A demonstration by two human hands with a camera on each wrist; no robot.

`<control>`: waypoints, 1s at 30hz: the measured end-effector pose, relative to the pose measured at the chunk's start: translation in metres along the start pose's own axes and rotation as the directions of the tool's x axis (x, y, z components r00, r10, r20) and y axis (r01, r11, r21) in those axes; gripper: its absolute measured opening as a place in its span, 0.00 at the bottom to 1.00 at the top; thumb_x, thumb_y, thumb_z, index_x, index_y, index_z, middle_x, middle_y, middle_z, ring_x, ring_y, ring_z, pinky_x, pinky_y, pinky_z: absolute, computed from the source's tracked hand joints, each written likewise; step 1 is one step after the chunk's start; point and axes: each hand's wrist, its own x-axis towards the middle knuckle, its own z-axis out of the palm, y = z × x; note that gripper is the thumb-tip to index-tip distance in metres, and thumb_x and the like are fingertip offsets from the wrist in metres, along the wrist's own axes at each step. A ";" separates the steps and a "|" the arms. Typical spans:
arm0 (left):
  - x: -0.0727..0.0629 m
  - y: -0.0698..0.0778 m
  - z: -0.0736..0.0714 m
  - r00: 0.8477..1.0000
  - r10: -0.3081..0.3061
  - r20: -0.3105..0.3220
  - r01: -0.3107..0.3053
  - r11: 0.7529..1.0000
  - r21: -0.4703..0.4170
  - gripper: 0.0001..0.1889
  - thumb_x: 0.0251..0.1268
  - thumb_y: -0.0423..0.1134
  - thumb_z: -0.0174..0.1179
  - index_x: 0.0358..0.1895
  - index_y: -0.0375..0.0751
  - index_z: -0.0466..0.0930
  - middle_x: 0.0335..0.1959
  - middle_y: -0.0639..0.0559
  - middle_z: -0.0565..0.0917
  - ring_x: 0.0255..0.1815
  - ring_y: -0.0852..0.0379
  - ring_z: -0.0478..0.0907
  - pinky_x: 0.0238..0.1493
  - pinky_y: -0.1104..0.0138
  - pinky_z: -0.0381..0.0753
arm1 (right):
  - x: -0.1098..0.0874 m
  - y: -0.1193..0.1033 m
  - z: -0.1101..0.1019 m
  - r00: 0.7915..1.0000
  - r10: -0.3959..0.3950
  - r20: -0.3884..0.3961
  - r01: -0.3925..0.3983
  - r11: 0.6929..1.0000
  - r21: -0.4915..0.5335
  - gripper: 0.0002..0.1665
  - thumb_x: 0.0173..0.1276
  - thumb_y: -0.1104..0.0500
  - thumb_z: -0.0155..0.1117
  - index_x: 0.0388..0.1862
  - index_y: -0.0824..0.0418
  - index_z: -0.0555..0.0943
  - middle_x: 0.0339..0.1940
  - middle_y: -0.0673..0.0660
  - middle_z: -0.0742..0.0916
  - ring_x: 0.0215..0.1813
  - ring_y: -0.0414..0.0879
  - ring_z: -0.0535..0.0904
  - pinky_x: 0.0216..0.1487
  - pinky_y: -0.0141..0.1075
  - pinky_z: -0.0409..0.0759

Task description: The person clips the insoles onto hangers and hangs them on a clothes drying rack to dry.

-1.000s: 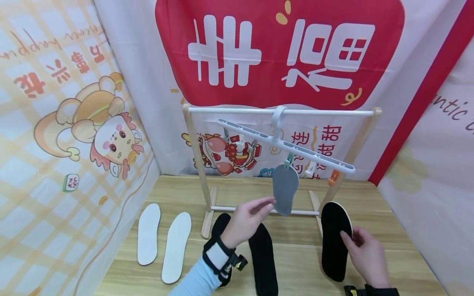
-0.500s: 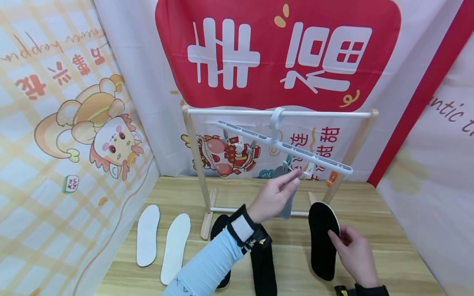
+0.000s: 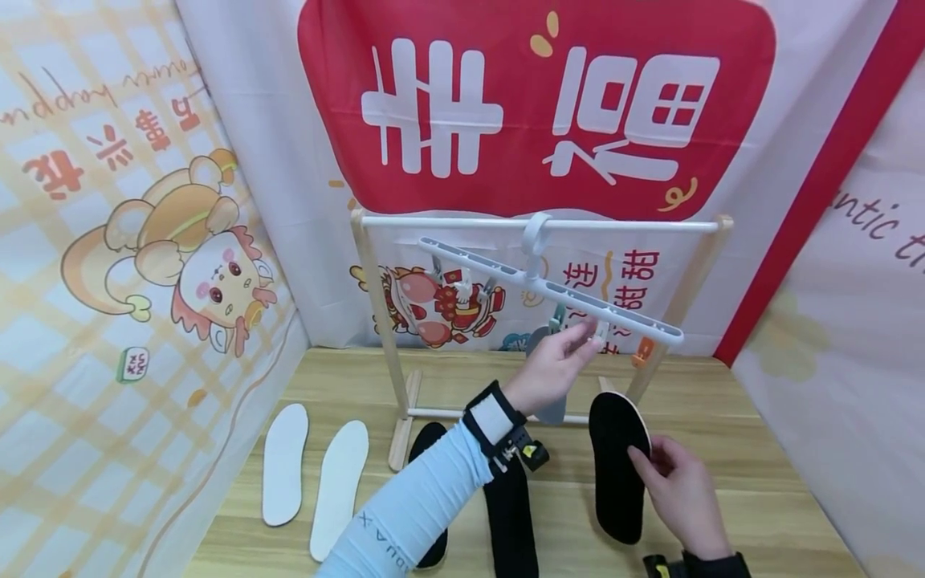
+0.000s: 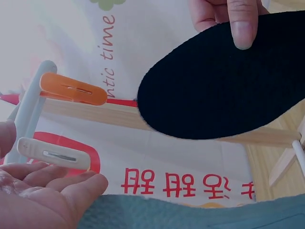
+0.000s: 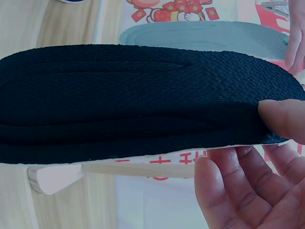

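A black insole [image 3: 614, 470] is pinched upright by its right edge between the thumb and fingers of my right hand [image 3: 682, 498]. My left hand [image 3: 548, 371] is raised beneath the blue-grey clip hanger [image 3: 614, 311]. In the left wrist view its fingers stretch out under a white clip [image 4: 55, 156], with the thumb on the clip's other side; no firm pinch shows. An orange clip [image 4: 74, 89] hangs farther out on the same bar. Behind my left hand a grey insole [image 3: 552, 411] hangs from a green clip [image 3: 556, 319], partly hidden.
The hanger hooks over the top bar [image 3: 448, 222] of a wood-and-white rack. Two white insoles [image 3: 285, 466] lie on the table at left. Two black insoles [image 3: 511, 522] lie nearer, partly under my left sleeve. Printed cloth [image 3: 238, 88] walls in the table.
My left hand has moved right and up from beside the grey insole to the white clip. My right hand has carried the black insole a little left.
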 end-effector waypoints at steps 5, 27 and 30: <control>0.006 0.000 0.003 0.999 0.018 -0.032 -0.017 0.999 0.042 0.26 0.79 0.47 0.49 0.74 0.41 0.63 0.74 0.53 0.64 0.69 0.61 0.67 0.63 0.72 0.69 | 0.001 -0.006 0.000 1.000 -0.023 -0.006 0.023 1.000 0.004 0.12 0.70 0.53 0.67 0.39 0.61 0.83 0.31 0.53 0.85 0.31 0.42 0.77 0.30 0.31 0.76; 0.009 0.018 0.011 0.974 0.022 -0.226 -0.036 0.998 -0.060 0.17 0.68 0.48 0.62 0.54 0.44 0.85 0.45 0.63 0.85 0.50 0.67 0.79 0.51 0.70 0.78 | 0.013 -0.027 0.000 0.997 -0.066 -0.026 0.066 0.998 0.022 0.11 0.71 0.54 0.65 0.40 0.62 0.83 0.30 0.54 0.85 0.31 0.44 0.78 0.32 0.31 0.78; 0.009 0.020 0.013 0.970 0.030 -0.242 -0.050 0.996 -0.079 0.17 0.68 0.47 0.63 0.54 0.43 0.85 0.46 0.63 0.86 0.51 0.68 0.78 0.52 0.70 0.77 | 0.014 -0.028 -0.001 0.998 -0.058 -0.035 0.060 0.998 0.035 0.11 0.72 0.54 0.65 0.41 0.62 0.83 0.31 0.55 0.85 0.32 0.44 0.79 0.32 0.30 0.78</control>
